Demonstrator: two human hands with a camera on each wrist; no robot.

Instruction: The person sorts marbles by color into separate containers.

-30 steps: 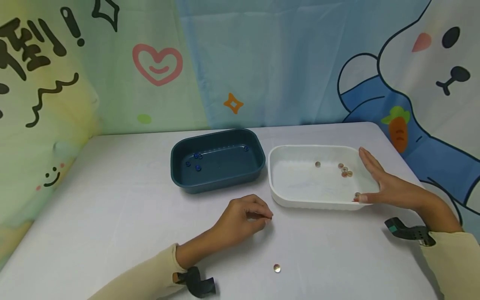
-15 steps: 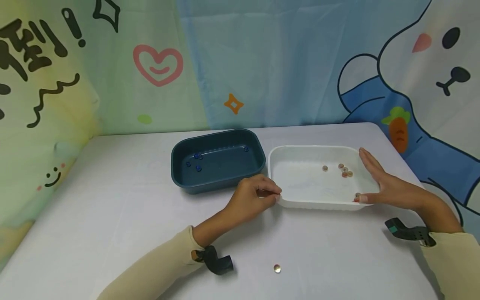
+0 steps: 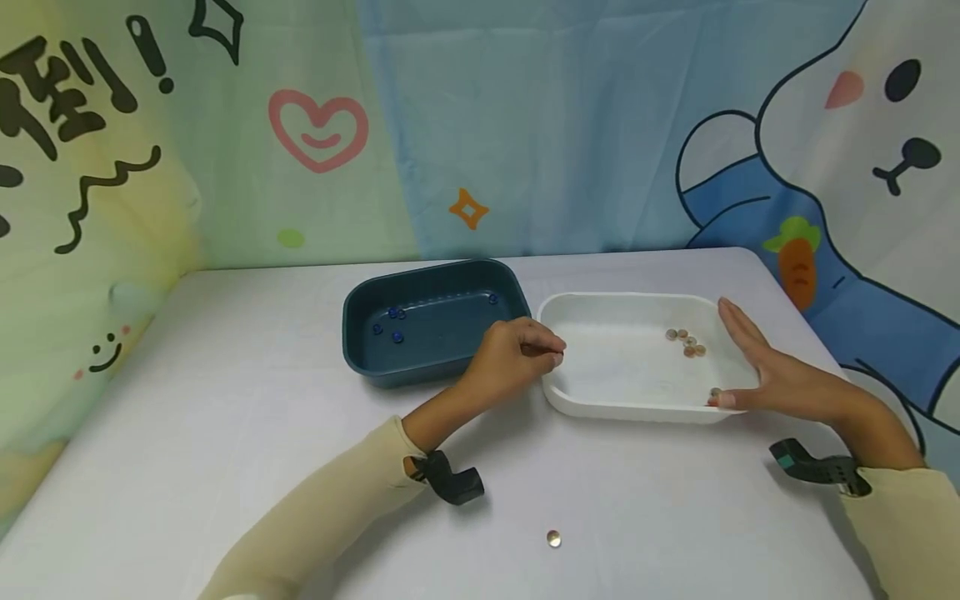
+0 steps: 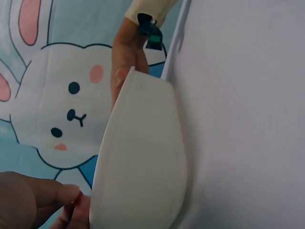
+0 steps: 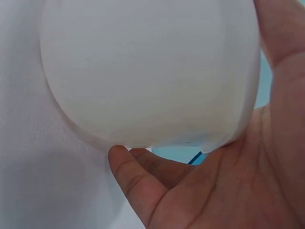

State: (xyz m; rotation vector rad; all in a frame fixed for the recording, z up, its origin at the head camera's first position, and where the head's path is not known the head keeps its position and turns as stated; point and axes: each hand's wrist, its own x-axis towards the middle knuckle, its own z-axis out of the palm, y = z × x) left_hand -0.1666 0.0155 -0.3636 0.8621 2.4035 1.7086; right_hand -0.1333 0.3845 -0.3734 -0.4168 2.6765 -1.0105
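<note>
My left hand [image 3: 513, 354] is at the left end of the white tray [image 3: 600, 404], fingertips over its rim. Thumb and fingers pinch a small reddish piece [image 4: 77, 197], mostly hidden between the fingertips. Inside the tray, several small round brownish beads [image 3: 689, 352] lie toward the right, with one [image 3: 716, 392] in the near right corner by the other thumb. My right hand [image 3: 780, 375] holds the tray's right end, thumb at the near rim and fingers spread along the end wall. The right wrist view shows that hand [image 5: 228, 176] against the tray's outer wall.
Left of the white tray stands a dark teal tray [image 3: 405, 373] with several small blue beads [image 3: 397, 337] in it. A single shiny bead [image 3: 553, 539] lies on the white tablecloth [image 3: 225, 417] near the front. A printed curtain [image 3: 540, 125] hangs behind the table.
My left hand has moved forward and right, from the tablecloth to the white tray's left rim. A loose bead in that tray has rolled right to the cluster. My right hand stays put.
</note>
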